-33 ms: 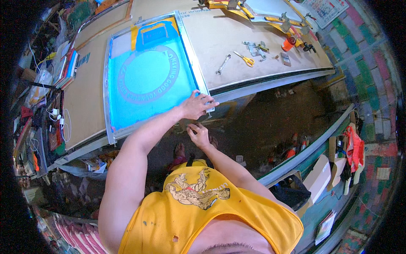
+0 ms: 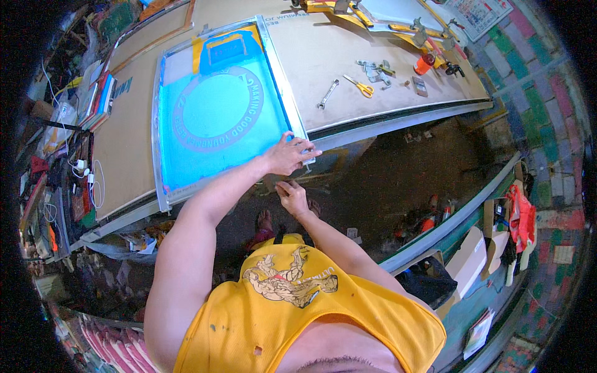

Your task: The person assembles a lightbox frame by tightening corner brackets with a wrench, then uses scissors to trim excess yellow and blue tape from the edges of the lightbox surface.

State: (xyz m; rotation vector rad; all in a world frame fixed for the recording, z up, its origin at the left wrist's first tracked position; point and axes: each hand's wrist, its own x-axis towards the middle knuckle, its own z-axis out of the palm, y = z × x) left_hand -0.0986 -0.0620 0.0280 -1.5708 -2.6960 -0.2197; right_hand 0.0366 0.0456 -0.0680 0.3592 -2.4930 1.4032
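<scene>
Steadying the framed screen at its near right corner

Your framed screen lies flat on the counter, its near end at the front edge. The step in hand looks like holding or adjusting that corner. Your left hand rests there, fingers parted over the metal bar; I can't tell whether they squeeze it. Your right hand hangs just nearer you than the screen's corner, fingers curled and tips together; whether they pinch something small, I can't tell. The next move seems to call for an even hold on the bar and no pressure on the mesh.

The mesh looks smooth and taut, bright blue with a grey ring of lettering, and an orange-yellow patch borders a darker blue panel at the far end. The silvery bars are straight and hard-edged.

To the right of the screen lie a slim metal wrench, yellow-handled scissors, a jumble of metal hardware and a shiny orange-red container. To its left, thin white cables loop loosely.
</scene>
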